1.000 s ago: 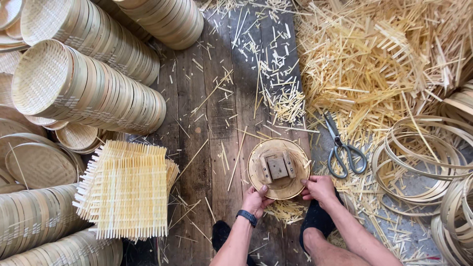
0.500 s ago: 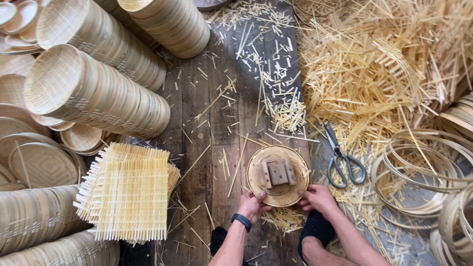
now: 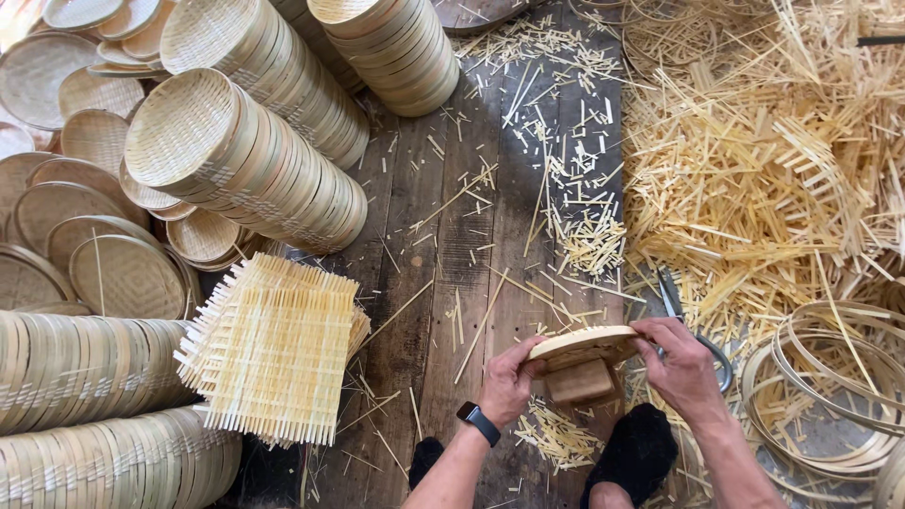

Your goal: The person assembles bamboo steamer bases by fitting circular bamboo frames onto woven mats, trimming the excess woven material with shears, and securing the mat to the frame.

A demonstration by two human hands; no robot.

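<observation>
Hands, left (image 3: 507, 382) and right (image 3: 681, 369), fingers grasping disc (image 3: 583, 341); scissors (image 3: 681, 316) partly hidden behind right fingers, mats (image 3: 273, 349) left, strips (image 3: 754, 179) beyond.

Dark wooden plank floor (image 3: 443, 236) strewn with pale bamboo offcuts. Far right: large heap of loose bamboo strips (image 3: 754, 160). Left: stacked round woven bamboo baskets (image 3: 245, 160); square woven bamboo mats (image 3: 273, 349) near them. Near right: coiled bamboo hoops (image 3: 830, 396), grey-handled scissors (image 3: 679, 311).
</observation>
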